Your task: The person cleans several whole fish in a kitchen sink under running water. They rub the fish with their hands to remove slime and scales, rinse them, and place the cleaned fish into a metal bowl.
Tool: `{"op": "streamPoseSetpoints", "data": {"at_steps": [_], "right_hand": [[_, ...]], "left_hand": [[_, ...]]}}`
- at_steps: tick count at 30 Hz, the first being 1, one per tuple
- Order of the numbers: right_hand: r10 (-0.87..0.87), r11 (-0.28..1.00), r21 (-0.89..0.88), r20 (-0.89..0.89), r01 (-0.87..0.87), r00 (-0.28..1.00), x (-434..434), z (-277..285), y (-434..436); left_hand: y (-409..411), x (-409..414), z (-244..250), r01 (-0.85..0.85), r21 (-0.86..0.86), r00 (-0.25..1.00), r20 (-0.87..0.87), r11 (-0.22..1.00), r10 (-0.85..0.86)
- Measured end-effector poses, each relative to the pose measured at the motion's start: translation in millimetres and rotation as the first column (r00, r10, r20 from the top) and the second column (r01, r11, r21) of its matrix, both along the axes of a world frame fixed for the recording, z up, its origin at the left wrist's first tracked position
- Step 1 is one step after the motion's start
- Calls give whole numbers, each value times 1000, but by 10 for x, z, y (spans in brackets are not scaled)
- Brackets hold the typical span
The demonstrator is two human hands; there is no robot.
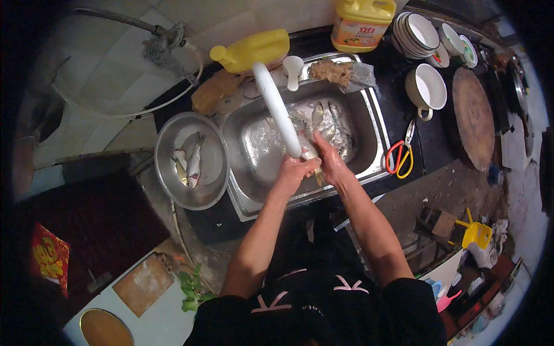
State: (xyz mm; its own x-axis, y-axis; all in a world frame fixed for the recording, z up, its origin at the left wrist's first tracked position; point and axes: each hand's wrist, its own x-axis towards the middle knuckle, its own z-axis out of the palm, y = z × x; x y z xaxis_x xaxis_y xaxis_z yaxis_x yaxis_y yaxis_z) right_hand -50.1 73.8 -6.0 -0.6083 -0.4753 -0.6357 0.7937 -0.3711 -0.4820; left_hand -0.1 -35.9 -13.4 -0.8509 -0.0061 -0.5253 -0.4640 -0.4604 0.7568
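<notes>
Over the stainless steel sink [259,184], my left hand [300,168] grips a small silvery fish [309,151] just below the end of the white faucet spout [277,108]. My right hand [330,158] lies along the fish's other side, fingers extended and touching it or close beside it; the exact contact is unclear. More fish [335,116] lie in the right part of the sink basin. To the left, a round metal bowl [212,162] holds a few fish [194,160].
Scissors with red and yellow handles [403,155] lie right of the sink, near a white handled cup [426,88] and a round wooden board [474,119]. Behind stand stacked bowls [417,34], a yellow jug [363,26] and a tipped yellow bottle [259,47]. Brown scrubbing fibre [331,72] sits on the sink's rim.
</notes>
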Motion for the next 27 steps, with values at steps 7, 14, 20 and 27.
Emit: {"op": "streamPoseSetpoints", "data": {"at_steps": [7,14,20,27], "right_hand": [[-98,960,-257,51,108,994,-57,-93,-32],[-19,956,-291,69,38,997,-108,-40,69],[-35,953,-299,40,45,999,-95,-139,128],[54,924,-377,-52,-70,997,-43,-176,180]], "left_hand": [[72,64,73,-74,-23,995,-62,997,73],[179,60,316,-241,-21,970,27,970,241],[132,125,293,-278,91,960,44,956,275],[186,188,345,-232,-135,973,-53,963,227]]}}
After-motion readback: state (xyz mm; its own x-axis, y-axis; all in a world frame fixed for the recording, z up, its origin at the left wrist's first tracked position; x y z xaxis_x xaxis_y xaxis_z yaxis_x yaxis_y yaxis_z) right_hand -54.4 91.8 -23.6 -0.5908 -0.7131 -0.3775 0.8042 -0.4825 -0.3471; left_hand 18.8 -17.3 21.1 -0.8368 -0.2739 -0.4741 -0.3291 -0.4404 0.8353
